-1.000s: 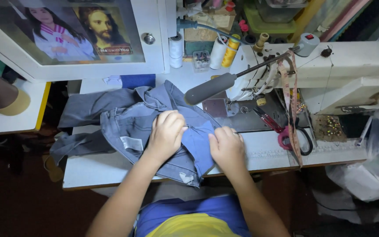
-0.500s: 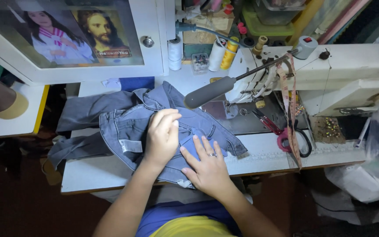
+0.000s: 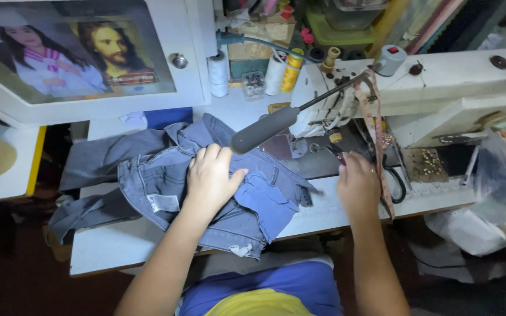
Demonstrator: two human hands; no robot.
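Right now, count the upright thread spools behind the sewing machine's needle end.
3: a white spool by the cabinet door, a second white spool, and a yellow spool beside it. Clutter behind may hide more.

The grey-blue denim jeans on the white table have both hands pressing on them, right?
Not quite. In the head view only the left hand presses on the grey-blue denim jeans on the white table. The right hand is off the cloth, over by the white sewing machine, near the scissors.
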